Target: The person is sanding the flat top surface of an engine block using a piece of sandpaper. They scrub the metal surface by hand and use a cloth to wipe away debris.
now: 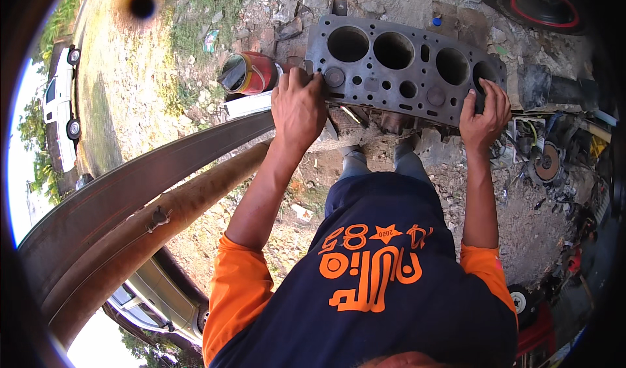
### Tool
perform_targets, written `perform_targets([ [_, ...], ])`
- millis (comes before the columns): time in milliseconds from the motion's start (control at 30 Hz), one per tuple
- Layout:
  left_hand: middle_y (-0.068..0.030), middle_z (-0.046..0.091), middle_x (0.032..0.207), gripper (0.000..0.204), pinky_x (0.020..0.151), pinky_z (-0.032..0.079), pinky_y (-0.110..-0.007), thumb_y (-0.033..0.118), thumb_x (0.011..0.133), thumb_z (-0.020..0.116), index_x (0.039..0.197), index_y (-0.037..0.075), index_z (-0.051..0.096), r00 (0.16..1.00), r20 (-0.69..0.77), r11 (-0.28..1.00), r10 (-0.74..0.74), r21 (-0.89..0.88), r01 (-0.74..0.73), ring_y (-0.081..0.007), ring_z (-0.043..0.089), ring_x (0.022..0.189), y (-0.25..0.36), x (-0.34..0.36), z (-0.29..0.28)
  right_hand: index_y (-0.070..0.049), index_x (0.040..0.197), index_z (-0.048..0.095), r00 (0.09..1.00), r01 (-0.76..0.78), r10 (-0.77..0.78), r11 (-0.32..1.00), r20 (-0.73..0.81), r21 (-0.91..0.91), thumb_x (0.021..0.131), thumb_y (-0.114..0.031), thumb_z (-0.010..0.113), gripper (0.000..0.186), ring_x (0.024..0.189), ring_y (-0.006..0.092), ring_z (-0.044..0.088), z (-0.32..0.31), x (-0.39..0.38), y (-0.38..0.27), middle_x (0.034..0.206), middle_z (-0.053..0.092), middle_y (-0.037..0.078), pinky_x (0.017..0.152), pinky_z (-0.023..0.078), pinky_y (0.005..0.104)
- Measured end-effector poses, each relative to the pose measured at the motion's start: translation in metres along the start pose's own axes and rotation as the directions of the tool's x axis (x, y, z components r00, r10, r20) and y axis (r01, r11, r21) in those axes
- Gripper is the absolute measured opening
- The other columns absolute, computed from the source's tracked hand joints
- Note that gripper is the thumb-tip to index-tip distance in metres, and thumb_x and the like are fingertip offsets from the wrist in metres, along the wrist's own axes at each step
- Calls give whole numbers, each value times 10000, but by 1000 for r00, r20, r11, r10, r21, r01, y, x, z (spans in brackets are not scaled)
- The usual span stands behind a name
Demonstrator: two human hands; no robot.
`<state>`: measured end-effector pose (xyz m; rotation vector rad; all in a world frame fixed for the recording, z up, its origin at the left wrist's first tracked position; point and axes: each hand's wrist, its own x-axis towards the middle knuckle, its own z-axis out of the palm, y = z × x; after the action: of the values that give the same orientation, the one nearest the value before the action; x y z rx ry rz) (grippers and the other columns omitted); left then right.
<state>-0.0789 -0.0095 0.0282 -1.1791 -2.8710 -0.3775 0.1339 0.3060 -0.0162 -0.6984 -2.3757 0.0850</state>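
A grey metal engine block [372, 84] stands before me, its flat top face up, with several large round bores and many smaller holes. My left hand [298, 104] is closed over its left end, knuckles up; the fingertips are hidden. At the right end, my right hand [484, 117] grips the block beside the last bore, its fingers bent over the bore's near rim and the thumb on the top face. Two round plugs [334, 76] sit flush in the top, one near my left hand and one nearer the right.
Left of the block is a red can [261, 73] with something dark inside. A long beam [163, 153] and a rusty pipe [163, 214] slant along my left. Metal parts [546, 162] clutter the right side, and a tyre with a red rim [544, 6] lies beyond. Vehicles [62, 107] stand farther left.
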Motion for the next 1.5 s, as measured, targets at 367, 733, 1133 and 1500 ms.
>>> perform_targets([
  [367, -136, 654, 1170, 315, 896, 508, -491, 163, 944, 647, 1232, 135, 773, 998, 41, 995, -39, 95, 35, -361, 626, 1084, -1, 25, 3, -96, 1236, 750, 1000, 5, -5, 1000, 10, -4, 954, -192, 721, 299, 1268, 316, 645, 0, 0, 0, 1262, 719, 69, 1085, 447, 490],
  [733, -145, 632, 1140, 302, 868, 494, -499, 162, 946, 621, 1191, 76, 775, 999, 26, 995, -25, 95, 23, -358, 622, 1097, 1, 29, 4, -86, 1237, 749, 1000, 4, -4, 1000, 15, 5, 948, -187, 724, 307, 1271, 312, 642, 0, 2, 4, 1259, 717, 75, 1084, 445, 494],
  [1133, -156, 636, 1110, 257, 883, 505, -501, 209, 937, 654, 1154, 148, 778, 1000, 0, 999, 1, 40, -1, -381, 628, 1076, -7, 29, 11, -86, 1234, 747, 1000, 4, -4, 1000, 9, 18, 948, -180, 723, 301, 1264, 307, 648, -1, 1, 0, 1254, 720, 74, 1089, 442, 488],
  [1500, -139, 623, 1141, 314, 912, 503, -502, 205, 913, 658, 1195, 146, 783, 995, 93, 998, 23, 55, -28, -361, 618, 1130, -12, 60, 0, -85, 1229, 749, 1000, -3, 3, 1000, 9, 5, 948, -176, 723, 297, 1266, 306, 646, -2, 3, 0, 1253, 721, 75, 1094, 440, 491],
])
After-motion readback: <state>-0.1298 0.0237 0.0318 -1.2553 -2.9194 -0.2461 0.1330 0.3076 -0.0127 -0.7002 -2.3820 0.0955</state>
